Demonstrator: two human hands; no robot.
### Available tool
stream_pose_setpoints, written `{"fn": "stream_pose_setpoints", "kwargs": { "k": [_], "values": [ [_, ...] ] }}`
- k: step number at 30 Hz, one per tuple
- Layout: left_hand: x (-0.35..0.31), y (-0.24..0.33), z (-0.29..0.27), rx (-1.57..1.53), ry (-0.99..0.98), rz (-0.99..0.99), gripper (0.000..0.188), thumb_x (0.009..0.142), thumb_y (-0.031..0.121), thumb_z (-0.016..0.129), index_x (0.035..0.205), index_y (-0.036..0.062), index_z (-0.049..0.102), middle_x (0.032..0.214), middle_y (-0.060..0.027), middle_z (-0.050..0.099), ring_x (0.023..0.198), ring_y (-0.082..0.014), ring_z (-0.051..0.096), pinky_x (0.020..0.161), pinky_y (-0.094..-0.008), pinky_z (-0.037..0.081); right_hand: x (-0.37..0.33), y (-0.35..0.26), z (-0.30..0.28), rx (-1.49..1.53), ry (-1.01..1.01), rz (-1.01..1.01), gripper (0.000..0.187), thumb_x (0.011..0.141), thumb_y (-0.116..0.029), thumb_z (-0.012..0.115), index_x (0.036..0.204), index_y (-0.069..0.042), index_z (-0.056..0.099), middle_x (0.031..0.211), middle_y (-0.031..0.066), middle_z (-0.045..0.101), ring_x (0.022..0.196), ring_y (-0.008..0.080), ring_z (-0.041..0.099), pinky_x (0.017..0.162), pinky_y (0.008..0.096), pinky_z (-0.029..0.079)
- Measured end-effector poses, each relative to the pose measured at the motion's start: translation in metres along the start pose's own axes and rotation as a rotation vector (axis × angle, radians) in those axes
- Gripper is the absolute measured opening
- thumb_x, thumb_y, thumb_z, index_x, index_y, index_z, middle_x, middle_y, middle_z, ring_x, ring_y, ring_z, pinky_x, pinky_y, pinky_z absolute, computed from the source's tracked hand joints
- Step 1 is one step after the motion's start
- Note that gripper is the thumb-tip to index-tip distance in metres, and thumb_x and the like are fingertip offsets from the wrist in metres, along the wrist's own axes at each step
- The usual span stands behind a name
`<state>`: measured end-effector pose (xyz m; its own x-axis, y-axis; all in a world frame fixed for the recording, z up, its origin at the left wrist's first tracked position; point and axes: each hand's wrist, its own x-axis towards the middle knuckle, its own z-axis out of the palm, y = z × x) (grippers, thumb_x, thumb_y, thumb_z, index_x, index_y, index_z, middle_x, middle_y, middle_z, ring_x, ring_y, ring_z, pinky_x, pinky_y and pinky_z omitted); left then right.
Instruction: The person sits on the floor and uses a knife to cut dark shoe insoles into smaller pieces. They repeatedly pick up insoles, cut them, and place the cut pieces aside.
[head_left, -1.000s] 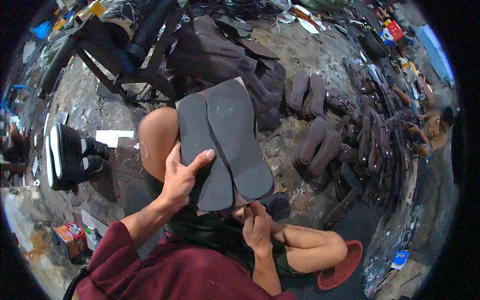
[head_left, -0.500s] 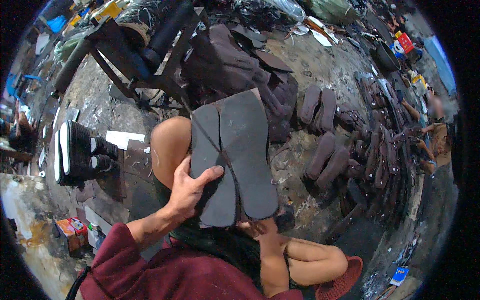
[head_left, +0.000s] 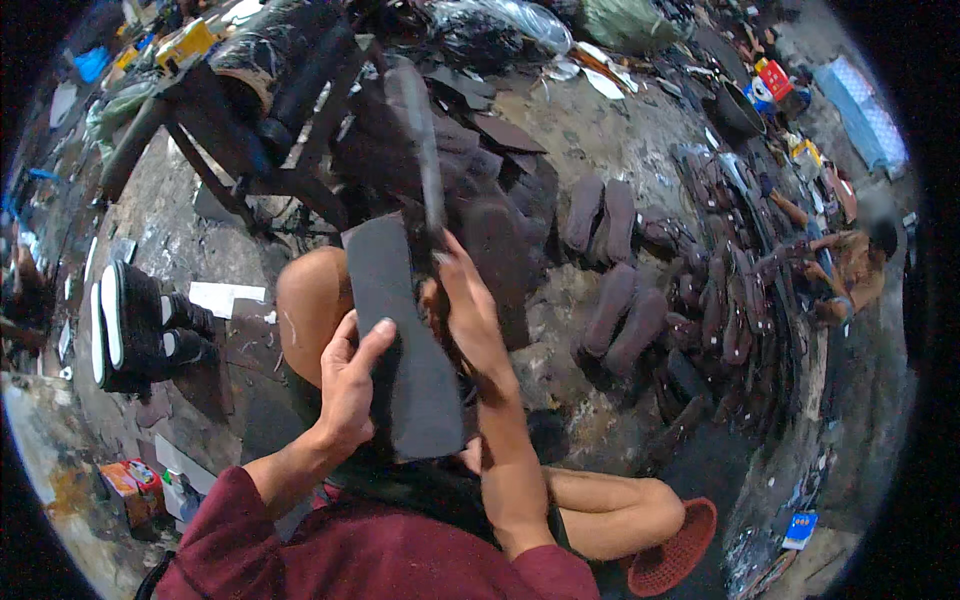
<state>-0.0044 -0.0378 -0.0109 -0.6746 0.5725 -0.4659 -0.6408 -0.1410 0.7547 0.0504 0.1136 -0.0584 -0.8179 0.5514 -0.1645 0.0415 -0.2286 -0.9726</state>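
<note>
A dark grey shoe sole (head_left: 405,330) lies upright in front of me, over my lap. My left hand (head_left: 350,375) is closed on its left edge, the thumb pressed on its face. On the other side, my right hand (head_left: 468,300) is raised, its fingers closed at the lower end of a long, narrow grey piece (head_left: 415,135). That piece is smeared by motion; it may be a second sole seen nearly edge-on. Behind the right hand is a dark brown flat piece (head_left: 500,280), partly hidden.
A black metal machine frame (head_left: 240,150) stands ahead on the left. Black white-edged platform shoes (head_left: 135,325) sit at left. Brown soles (head_left: 625,320) lie on the floor at right, beside rows of dark straps (head_left: 735,290). Another person (head_left: 850,265) is at far right.
The two grey soles lay side by side; now one stays in my left hand. My right hand has come up from beneath them with a blurred grey piece. The view has shifted slightly.
</note>
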Motion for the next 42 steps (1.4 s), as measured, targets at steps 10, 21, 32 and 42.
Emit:
{"fn": "stream_pose_setpoints", "kwargs": {
  "k": [10, 21, 32, 42],
  "values": [
    [0.004, 0.043, -0.021, 0.100, -0.245, -0.245, 0.025, 0.086, 0.021, 0.070, 0.100, 0.0019, 0.061, 0.089, -0.0087, 0.068, 0.078, -0.0171, 0.066, 0.074, -0.0307, 0.055, -0.168, 0.027, 0.008, -0.193, 0.167, -0.142, 0.055, 0.087, -0.009, 0.067, 0.138, -0.006, 0.046, 0.106, 0.0098, 0.062, 0.097, 0.0230, 0.060, 0.089, 0.0352, 0.047],
    [0.001, 0.052, -0.048, 0.106, -0.292, -0.383, 0.028, 0.087, 0.020, 0.071, 0.104, 0.0007, 0.062, 0.094, -0.0071, 0.068, 0.078, -0.0145, 0.066, 0.073, -0.0297, 0.055, -0.220, 0.097, -0.027, -0.585, 0.157, -0.236, 0.030, 0.088, -0.011, 0.058, 0.118, -0.007, 0.064, 0.093, 0.0172, 0.064, 0.085, 0.0370, 0.062, 0.079, 0.0442, 0.049],
    [-0.006, 0.049, -0.027, 0.402, -0.395, -0.401, 0.027, 0.082, 0.011, 0.077, 0.105, -0.0002, 0.068, 0.095, -0.0075, 0.070, 0.079, -0.0102, 0.064, 0.069, -0.0264, 0.054, -0.102, -0.051, -0.050, -0.909, -0.236, -0.393, 0.036, 0.084, -0.009, 0.061, 0.119, -0.014, 0.065, 0.068, 0.0090, 0.059, 0.055, 0.0266, 0.058, 0.051, 0.0383, 0.048],
    [0.014, 0.022, -0.025, 0.608, -0.860, -0.481, 0.051, 0.095, 0.045, 0.058, 0.124, 0.0028, 0.059, 0.105, -0.0079, 0.066, 0.092, -0.0138, 0.062, 0.078, -0.0292, 0.051, -0.064, -0.107, -0.054, -0.627, -0.533, -0.088, 0.037, 0.092, -0.009, 0.056, 0.128, -0.010, 0.061, 0.076, 0.0048, 0.065, 0.063, 0.0112, 0.059, 0.058, 0.0281, 0.048]
  ]
}}
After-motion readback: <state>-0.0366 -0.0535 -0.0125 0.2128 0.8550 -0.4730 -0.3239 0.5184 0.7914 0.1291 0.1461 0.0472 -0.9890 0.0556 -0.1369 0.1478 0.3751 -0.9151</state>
